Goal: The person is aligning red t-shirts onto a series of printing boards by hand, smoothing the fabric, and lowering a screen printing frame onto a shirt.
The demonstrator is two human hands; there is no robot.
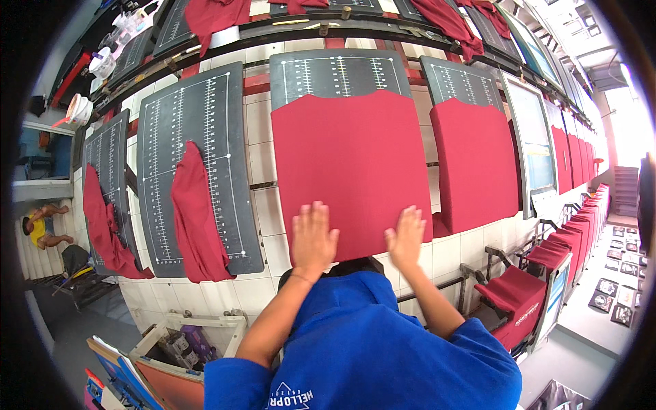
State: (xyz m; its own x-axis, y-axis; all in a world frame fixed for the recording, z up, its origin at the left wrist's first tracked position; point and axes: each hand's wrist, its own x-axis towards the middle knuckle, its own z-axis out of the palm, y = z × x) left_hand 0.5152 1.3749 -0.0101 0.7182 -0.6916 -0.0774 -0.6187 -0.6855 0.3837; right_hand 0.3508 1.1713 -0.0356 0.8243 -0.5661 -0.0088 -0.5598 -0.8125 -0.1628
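A dark red fabric panel [348, 154], cut with a curved neckline at its far end, lies flat over a grey board with white ruled markings [342, 74]. My left hand [313, 236] rests on the near left part of the panel, fingers stretched out. Close to the panel's near right corner, my right hand [406, 238] lies with its fingers extended. Neither hand grips anything. Immediately to the right, a second red panel [475, 167] covers most of another marked board [461, 80].
On the left, a folded red piece [198, 215] lies on a marked board [154, 154], and another red piece [106, 229] on the board beyond. A framed screen [529, 140] stands at right. White tubs [102, 63] sit far left. A person in yellow [44, 229] is at the left edge.
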